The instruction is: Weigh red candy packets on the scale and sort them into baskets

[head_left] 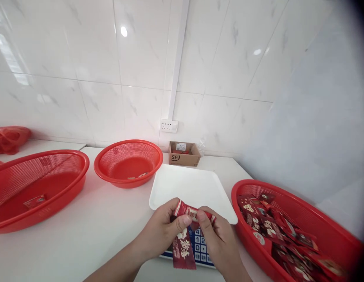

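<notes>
My left hand [160,231] and my right hand [218,239] meet in front of me, thumbs on top. Between them they pinch a small red wrapped packet [193,214], held crosswise. A dark red packet [184,252] with pale lettering hangs below it, its upper end by my left thumb; whether the two are joined I cannot tell. Under my hands lies the blue keypad [199,244] of a scale, partly covered by fingers and packet. Just beyond is its white tray [188,184].
At the right, a red basket [242,188] holds many dark red packets [276,231]. Left of the scale stand a round red basket [100,172] and another red basket [79,180], each with a few packets inside. A cardboard box [184,158] sits by the tiled wall, below a socket [169,125].
</notes>
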Tool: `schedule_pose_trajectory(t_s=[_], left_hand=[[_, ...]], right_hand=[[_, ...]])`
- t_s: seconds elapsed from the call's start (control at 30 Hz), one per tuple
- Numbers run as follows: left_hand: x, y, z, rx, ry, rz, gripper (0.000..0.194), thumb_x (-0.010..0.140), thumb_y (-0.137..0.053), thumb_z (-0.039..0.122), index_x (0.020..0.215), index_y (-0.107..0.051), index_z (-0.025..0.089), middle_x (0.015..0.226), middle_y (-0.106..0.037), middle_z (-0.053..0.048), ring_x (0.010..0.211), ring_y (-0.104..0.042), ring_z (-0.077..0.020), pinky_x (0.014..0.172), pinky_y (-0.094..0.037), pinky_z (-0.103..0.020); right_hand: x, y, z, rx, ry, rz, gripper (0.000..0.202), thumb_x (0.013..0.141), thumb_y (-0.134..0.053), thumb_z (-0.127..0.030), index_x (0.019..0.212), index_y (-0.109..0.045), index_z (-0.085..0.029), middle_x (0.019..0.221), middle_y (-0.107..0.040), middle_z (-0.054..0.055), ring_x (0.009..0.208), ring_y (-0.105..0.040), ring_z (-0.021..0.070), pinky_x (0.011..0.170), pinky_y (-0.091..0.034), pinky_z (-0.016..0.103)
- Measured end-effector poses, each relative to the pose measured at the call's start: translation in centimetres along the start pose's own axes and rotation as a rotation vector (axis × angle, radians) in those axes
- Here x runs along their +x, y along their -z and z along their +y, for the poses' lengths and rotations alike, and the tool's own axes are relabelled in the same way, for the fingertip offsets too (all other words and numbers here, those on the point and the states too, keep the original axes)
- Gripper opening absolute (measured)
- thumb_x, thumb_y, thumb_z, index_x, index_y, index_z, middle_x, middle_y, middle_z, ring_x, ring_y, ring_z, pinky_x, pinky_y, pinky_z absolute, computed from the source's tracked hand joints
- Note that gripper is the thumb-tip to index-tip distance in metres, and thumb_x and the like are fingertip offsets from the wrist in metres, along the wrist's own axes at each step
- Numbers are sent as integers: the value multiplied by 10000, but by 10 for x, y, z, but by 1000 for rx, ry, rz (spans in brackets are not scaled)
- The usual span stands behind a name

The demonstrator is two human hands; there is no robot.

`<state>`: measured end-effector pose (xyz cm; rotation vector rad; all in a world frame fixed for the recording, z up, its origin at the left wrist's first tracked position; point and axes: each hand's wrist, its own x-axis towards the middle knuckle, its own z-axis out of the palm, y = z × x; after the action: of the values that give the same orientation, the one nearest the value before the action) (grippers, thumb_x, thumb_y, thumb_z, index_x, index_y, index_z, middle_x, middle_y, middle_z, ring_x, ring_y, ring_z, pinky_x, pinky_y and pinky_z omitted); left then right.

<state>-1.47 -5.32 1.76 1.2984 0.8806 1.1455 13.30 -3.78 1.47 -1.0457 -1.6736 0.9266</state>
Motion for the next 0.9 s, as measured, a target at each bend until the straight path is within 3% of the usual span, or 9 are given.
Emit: schedule_pose_trajectory(t_s=[0.1, 0.27, 0.33, 0.47, 0.7, 0.9], left_hand=[[2, -1, 0, -34, -3, 36, 360, 779, -590, 516, 825, -514, 167, 677, -488, 27, 602, -452, -103, 566, -377, -214], [9, 1, -4, 85, -28, 337, 325, 823, -520, 517, 774, -488, 197, 577, -395, 74, 486, -373, -76, 448, -318, -183], [12, 2, -5, 141, -59, 389, 306, 844, -500, 494, 771, -491, 197, 582, -398, 71, 487, -373, -75, 445, -321, -186], [14, -1, -7, 153, -72, 322, 284, 872, -466, 460, 806, -519, 188, 645, -485, 39, 532, -439, -92, 471, -386, -203], [8, -8, -3, -49, -54, 125, 239, 844, -556, 355, 1026, -553, 201, 901, -597, -22, 801, -537, -140, 663, -477, -240], [7, -4, -5, -79, -5, 91, 234, 840, -563, 311, 1049, -549, 206, 903, -601, -20, 784, -540, -133, 645, -481, -232]], right_hand=[[-1, 2, 0, 64, -68, 99, 451, 854, -442, -543, 588, -532, -190, 541, -528, -5, 506, -440, 122, 501, -361, 243], [-2, 7, 14, 273, -73, 164, 469, 869, -388, -575, 774, -628, -183, 715, -653, 58, 572, -553, 154, 504, -437, 267], [-2, 6, 16, 291, -53, 153, 440, 871, -409, -556, 884, -653, -190, 834, -687, 76, 654, -604, 174, 584, -495, 291], [-3, 1, 12, 245, -20, 89, 357, 880, -455, -483, 1015, -649, -214, 971, -696, 73, 852, -637, 205, 761, -520, 319], [0, -2, 11, 174, -12, 111, 364, 896, -428, -465, 872, -661, -187, 785, -698, 33, 745, -631, 185, 667, -500, 258], [1, 0, 9, 180, -47, 57, 401, 898, -404, -486, 777, -634, -180, 708, -659, 22, 659, -586, 162, 613, -478, 240]])
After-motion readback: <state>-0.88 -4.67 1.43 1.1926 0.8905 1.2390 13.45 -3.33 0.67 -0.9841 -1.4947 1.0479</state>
